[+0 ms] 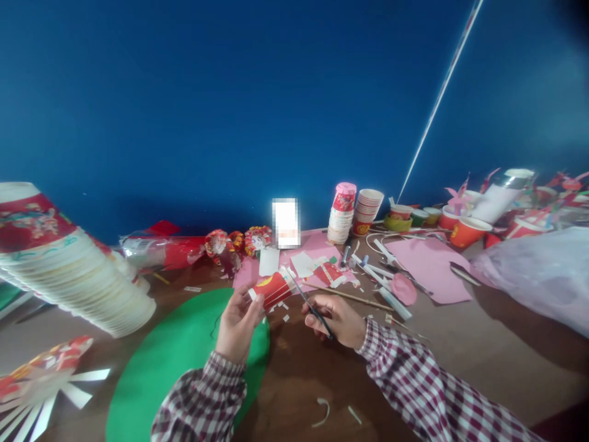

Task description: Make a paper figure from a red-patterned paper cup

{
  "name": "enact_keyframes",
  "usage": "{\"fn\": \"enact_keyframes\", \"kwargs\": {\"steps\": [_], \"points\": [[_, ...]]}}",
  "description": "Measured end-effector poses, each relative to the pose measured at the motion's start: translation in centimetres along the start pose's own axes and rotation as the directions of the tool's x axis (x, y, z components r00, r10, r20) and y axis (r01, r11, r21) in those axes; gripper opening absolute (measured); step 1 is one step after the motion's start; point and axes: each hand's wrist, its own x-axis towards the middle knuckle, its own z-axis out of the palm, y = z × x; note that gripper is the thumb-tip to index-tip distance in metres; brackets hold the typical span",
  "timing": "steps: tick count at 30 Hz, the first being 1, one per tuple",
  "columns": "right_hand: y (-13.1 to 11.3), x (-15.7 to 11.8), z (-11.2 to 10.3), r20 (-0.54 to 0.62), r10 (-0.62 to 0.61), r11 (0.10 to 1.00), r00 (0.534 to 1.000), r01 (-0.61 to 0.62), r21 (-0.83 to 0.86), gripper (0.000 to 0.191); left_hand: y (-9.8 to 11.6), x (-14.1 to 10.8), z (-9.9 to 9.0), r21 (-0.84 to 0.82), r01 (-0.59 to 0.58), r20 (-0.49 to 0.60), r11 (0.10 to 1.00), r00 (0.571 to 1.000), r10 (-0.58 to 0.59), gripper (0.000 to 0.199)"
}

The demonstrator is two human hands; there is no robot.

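Head view. The left hand [238, 322] grips a red paper cup with a yellow print [275, 288], thumb on the near side and fingers behind. The cup lies tilted on its side, ahead of and between the hands, its far end directed toward the right hand [338, 316]. Pale lines run lengthwise along its wall. The right hand is closed around metal scissors with black handles [322, 322]; the blades point forward and left, at the cup's right end. Blade contact with the cup cannot be determined.

Beneath the left forearm lies a flat green round sheet [184, 368]. Small white paper scraps [286, 318] lie between the hands, below the cup. Just ahead of the right hand, a thin brown stick [368, 299] lies crosswise; beyond it is a pink round paper piece [404, 288]. A rectangular pink paper sheet [427, 270] lies farther ahead and to the right.

Well left of the left hand, a tall leaning stack of white paper cups [99, 279] shows a red patterned cup at its upper end. Nearer the wearer on that side is a patterned paper piece with splayed white strips [46, 387]. A translucent plastic bag [543, 276] lies well right of the right hand.
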Motion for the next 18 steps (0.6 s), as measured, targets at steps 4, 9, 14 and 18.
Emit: {"fn": "enact_keyframes", "kwargs": {"steps": [4, 9, 14, 18], "points": [[-0.04, 0.05, 0.04, -0.012, -0.003, 1.0, 1.0, 0.003, 0.011, 0.037, -0.02, -0.09, 0.07, 0.003, -0.01, 0.0, 1.0, 1.0, 0.01, 0.055], [-0.18, 0.06, 0.12, -0.028, 0.001, 1.0, 1.0, -0.001, 0.012, 0.038, 0.07, -0.22, 0.14, 0.015, -0.006, 0.029, 1.0, 1.0, 0.006, 0.055], [-0.28, 0.01, 0.06, -0.028, 0.006, 1.0, 1.0, -0.006, 0.003, 0.037, -0.02, -0.22, 0.07, 0.025, 0.002, 0.022, 1.0, 1.0, -0.002, 0.055], [-0.21, 0.04, 0.05, -0.034, 0.003, 1.0, 0.999, -0.003, 0.003, 0.036, -0.13, -0.25, -0.01, 0.037, 0.016, 0.012, 0.999, 1.0, -0.017, 0.056]]}}
